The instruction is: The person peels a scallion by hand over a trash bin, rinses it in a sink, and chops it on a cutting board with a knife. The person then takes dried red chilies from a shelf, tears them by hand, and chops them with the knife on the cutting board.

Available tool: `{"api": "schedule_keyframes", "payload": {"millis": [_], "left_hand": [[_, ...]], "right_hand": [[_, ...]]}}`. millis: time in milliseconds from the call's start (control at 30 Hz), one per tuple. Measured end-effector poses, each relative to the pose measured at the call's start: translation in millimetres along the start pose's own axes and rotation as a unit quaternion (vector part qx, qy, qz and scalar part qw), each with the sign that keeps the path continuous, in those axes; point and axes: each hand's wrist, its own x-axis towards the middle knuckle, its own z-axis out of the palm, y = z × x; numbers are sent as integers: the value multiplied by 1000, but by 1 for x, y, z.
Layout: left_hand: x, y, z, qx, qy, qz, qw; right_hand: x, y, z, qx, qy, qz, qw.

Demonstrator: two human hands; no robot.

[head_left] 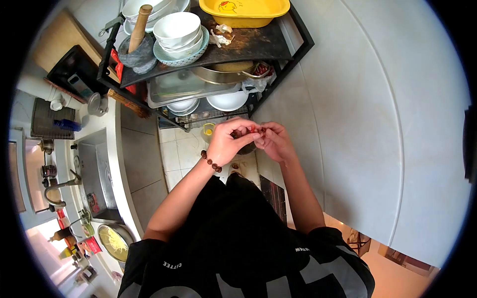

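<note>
In the head view, the two bare hands meet in front of the person's black short-sleeved shirt (238, 233), above the pale tiled floor (171, 154). The left hand (226, 141), with a dark brown beaded bracelet (211, 162) at its wrist, has its thumb and fingers bent together at a small red piece (254, 129). The right hand (274, 142) has its fingertips drawn in against the same spot, thumb and forefinger pinched close; which hand bears the piece cannot be told. Below the hands, a dark round container (244, 147) shows only in part.

Beyond the hands stands a black metal-framed rack (258, 45). On its dark, stained top, a grey stone mortar (136, 53) with a light wooden pestle (140, 27) in it sits beside a stack of white bowls (178, 31). Whitish papery scraps (221, 37) lie between those bowls and a bright yellow plastic basin (243, 12). On the level below are a metal pan (218, 75) and a clear rectangular tray (186, 89).

At the left of the view, a wide metal bowl (114, 242) of pale yellow shreds stands near the stainless steel sink (97, 169).
</note>
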Motion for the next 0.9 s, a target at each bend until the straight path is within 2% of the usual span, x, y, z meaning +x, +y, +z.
{"api": "schedule_keyframes", "payload": {"millis": [100, 167, 200, 267, 367, 400, 500, 667, 767, 900], "left_hand": [[-11, -13, -5, -74, 54, -29, 995], [-28, -30, -16, -86, 94, -53, 990], [-39, -39, -24, -102, 124, -74, 984], [-69, -52, -38, -122, 193, -99, 969], [-124, -70, -61, -139, 295, -116, 938], [-144, -70, -66, -151, 334, -118, 923], [-211, -62, -82, -159, 424, -119, 884], [-332, -75, -100, -186, 552, -111, 805], [-413, -80, -100, -201, 610, -89, 761], [-546, -89, -92, -214, 677, -52, 703]], "right_hand": [[5, 3, -2, -37, 41, 5, 998], [15, 10, -8, -199, 194, 60, 959], [20, 19, -10, -199, 177, 79, 961], [28, 40, -13, -234, 218, 129, 939], [44, 78, -4, -232, 173, 186, 939], [51, 90, -1, -299, 168, 207, 916], [64, 118, 33, -348, 146, 239, 894], [56, 188, 88, -408, 24, 279, 869], [34, 257, 130, -422, -60, 315, 848], [-37, 391, 215, -447, -165, 370, 797]]}}
